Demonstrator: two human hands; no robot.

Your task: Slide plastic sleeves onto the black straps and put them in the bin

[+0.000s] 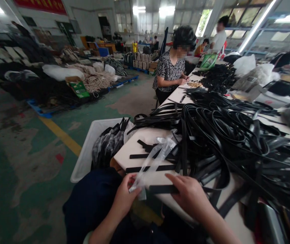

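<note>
My left hand (126, 194) is closed on the end of a clear plastic sleeve (153, 162), a long narrow one that stretches away over the table edge. In my right hand (189, 191) is a flat black strap (162, 189), its free end pointing left toward the sleeve. The strap end and the sleeve's end are close but apart. Several more black strap pieces (138, 156) lie on the white table (127, 149) just beyond my hands. More clear sleeves (169, 140) lie at the edge of the strap pile.
A large tangle of black straps (218, 132) covers much of the table to the right. At the left stands a white bin (84, 156) with bagged straps in it. A co-worker (172, 67) sits further along the table. Loaded pallets (42, 110) stand on the floor.
</note>
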